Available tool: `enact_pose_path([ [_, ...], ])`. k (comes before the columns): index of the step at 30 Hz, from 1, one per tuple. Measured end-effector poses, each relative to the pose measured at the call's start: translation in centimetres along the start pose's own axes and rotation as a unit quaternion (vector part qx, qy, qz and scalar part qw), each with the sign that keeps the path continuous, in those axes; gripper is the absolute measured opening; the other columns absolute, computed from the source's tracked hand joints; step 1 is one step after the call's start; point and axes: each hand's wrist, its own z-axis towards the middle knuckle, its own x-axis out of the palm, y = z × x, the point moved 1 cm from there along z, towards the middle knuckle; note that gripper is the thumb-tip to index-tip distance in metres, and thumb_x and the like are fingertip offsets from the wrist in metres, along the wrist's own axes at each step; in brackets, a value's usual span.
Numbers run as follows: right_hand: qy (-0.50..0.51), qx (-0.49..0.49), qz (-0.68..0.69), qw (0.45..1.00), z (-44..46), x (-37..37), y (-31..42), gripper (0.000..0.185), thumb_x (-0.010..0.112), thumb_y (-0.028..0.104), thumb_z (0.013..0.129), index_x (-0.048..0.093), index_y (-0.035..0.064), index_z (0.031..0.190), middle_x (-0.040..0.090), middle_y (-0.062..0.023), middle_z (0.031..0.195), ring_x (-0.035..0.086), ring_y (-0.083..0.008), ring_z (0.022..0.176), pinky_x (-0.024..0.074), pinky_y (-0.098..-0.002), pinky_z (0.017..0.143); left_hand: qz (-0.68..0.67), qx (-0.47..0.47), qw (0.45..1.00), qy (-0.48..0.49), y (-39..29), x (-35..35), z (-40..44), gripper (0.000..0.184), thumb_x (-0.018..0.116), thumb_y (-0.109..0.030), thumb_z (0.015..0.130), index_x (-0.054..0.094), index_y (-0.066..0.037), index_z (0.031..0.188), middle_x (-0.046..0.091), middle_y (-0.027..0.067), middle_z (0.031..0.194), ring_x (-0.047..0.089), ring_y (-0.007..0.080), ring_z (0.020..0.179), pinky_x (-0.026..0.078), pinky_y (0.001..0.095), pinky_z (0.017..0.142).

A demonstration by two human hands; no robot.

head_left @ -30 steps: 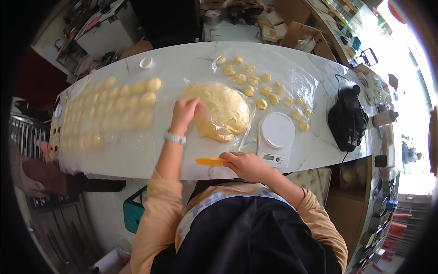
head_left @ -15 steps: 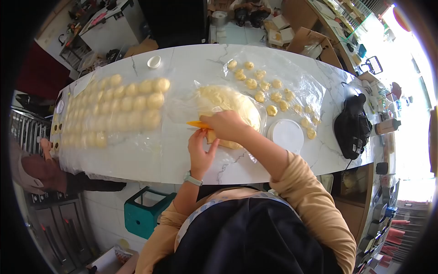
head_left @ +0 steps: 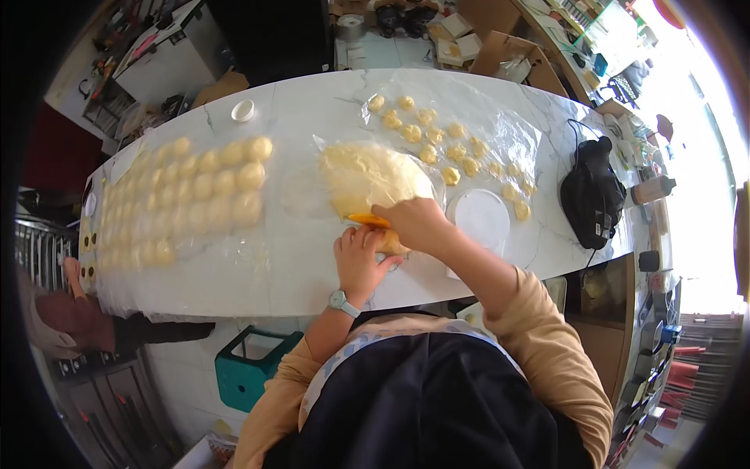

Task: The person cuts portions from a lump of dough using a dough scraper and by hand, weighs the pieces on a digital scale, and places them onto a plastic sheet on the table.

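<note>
Dough piece [head_left: 390, 244] is loosely cupped by the left hand [head_left: 359, 263], apparently for steadiness; the right hand [head_left: 416, 222] clasps an orange scraper [head_left: 367, 220].

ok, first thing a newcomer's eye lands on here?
Probably the big dough mound mid-table, with the right hand holding an orange scraper at its near edge and the left hand on a smaller lump there. Next, the rows of dough balls on the table's left, then small dough pieces scattered beyond and right of the mound.
</note>
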Motion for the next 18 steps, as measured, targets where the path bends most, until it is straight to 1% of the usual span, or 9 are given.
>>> enact_pose_path([
  [2,-0.071,0.017,0.065,0.995,-2.5,2.0,-1.3,0.035,0.057,0.012,0.078,0.056,0.0166,0.113,0.066,-0.0077,0.084,0.065,-0.029,0.073,0.0498,-0.0412,0.061,-0.01,0.083,0.996,-0.034,1.4,1.1,-0.3,0.045,0.083,-0.022,0.058,0.058,-0.006,0.092,0.06,0.0097,0.093,0.053,0.0346,0.092,0.044,0.0428,0.082],
  [3,-0.156,0.004,0.084,0.984,-3.8,3.9,-1.5,0.036,0.058,0.011,0.078,0.055,0.0146,0.114,0.066,-0.0081,0.087,0.065,-0.0292,0.074,0.0503,-0.0423,0.06,-0.048,0.081,0.995,-0.011,1.5,1.2,-0.5,0.041,0.081,-0.019,0.06,0.058,-0.006,0.091,0.06,0.0101,0.092,0.054,0.0342,0.092,0.045,0.0424,0.08],
  [6,-0.29,-0.035,0.07,0.954,-6.2,8.6,-2.2,0.04,0.059,0.013,0.079,0.05,0.017,0.118,0.066,-0.0078,0.092,0.065,-0.0301,0.075,0.0495,-0.0408,0.058,-0.138,0.051,0.988,0.051,1.2,0.7,-1.4,0.032,0.076,-0.013,0.064,0.057,-0.006,0.089,0.059,0.011,0.092,0.057,0.0327,0.089,0.048,0.0412,0.075],
  [7,-0.204,0.056,0.093,0.973,-6.0,7.1,-2.4,0.043,0.056,0.011,0.08,0.047,0.0179,0.121,0.068,-0.0074,0.093,0.065,-0.0304,0.073,0.0492,-0.0411,0.057,-0.149,0.022,0.987,0.061,0.6,0.2,-1.3,0.031,0.076,-0.012,0.065,0.057,-0.005,0.089,0.059,0.011,0.092,0.058,0.0319,0.087,0.049,0.0407,0.072],
  [10,-0.12,0.066,0.153,0.979,-5.7,1.6,-2.4,0.035,0.056,0.013,0.085,0.051,0.0162,0.119,0.066,-0.0114,0.079,0.063,-0.0333,0.066,0.0478,-0.0436,0.057,-0.11,-0.031,0.992,0.047,-1.1,-1.4,-0.3,0.031,0.074,-0.013,0.069,0.059,-0.006,0.095,0.059,0.0104,0.094,0.061,0.0313,0.083,0.05,0.0388,0.068],
  [12,-0.111,0.092,0.122,0.982,-6.0,1.7,-1.8,0.031,0.054,0.018,0.089,0.05,0.017,0.119,0.064,-0.0124,0.073,0.062,-0.0349,0.065,0.0467,-0.0442,0.055,-0.094,-0.042,0.993,0.049,-1.3,-1.7,0.0,0.032,0.074,-0.016,0.071,0.063,-0.008,0.099,0.06,0.0117,0.098,0.062,0.0313,0.083,0.051,0.0376,0.07],
  [14,-0.106,0.142,0.105,0.979,-6.3,3.5,-0.9,0.03,0.054,0.02,0.09,0.05,0.0156,0.119,0.065,-0.0122,0.076,0.061,-0.0353,0.065,0.0462,-0.0445,0.054,-0.057,-0.032,0.989,0.135,-0.8,-1.2,-0.8,0.03,0.073,-0.018,0.071,0.065,-0.008,0.099,0.063,0.0119,0.098,0.063,0.0297,0.082,0.05,0.0365,0.069],
  [15,-0.147,0.132,0.118,0.973,-6.7,4.4,-1.2,0.031,0.055,0.019,0.089,0.049,0.0153,0.119,0.066,-0.0123,0.08,0.063,-0.0339,0.069,0.0474,-0.043,0.056,-0.04,-0.024,0.985,0.168,-0.5,-0.7,-0.5,0.03,0.073,-0.019,0.072,0.066,-0.008,0.099,0.064,0.012,0.098,0.063,0.0289,0.082,0.05,0.0359,0.068],
  [18,-0.268,0.131,0.212,0.931,-9.3,8.2,-1.3,0.033,0.056,0.015,0.089,0.049,0.0127,0.12,0.068,-0.0132,0.091,0.066,-0.0292,0.079,0.0512,-0.0378,0.06,-0.147,-0.132,0.917,0.348,-0.9,-2.8,0.6,0.027,0.071,-0.024,0.071,0.07,-0.009,0.095,0.068,0.011,0.091,0.064,0.0303,0.079,0.05,0.0361,0.066],
])
